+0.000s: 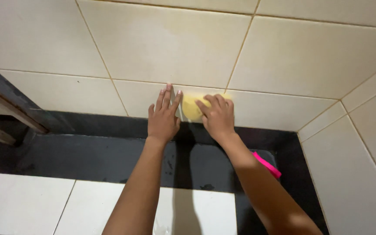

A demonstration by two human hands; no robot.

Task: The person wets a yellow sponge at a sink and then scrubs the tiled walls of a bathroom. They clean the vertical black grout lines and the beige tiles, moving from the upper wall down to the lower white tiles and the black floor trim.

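Cream ceramic wall tiles point(162, 43) meet a black floor strip point(109, 152). Right hand point(217, 116) presses a soft yellow sponge point(191, 108) against the lowest tile, fingers curled over it. Left hand point(163, 116) lies flat just beside it, fingers together. Pink plastic object point(267, 165) lies under the right forearm.

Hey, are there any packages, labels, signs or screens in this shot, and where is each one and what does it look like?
None in view: no package, label, sign or screen.
Right hand: presses a yellow sponge against the cream wall tile.
Left hand: flat on the wall beside the sponge.
Pink object: narrow, bright pink, on the black ledge, partly hidden by the right forearm; I can't tell what it is.
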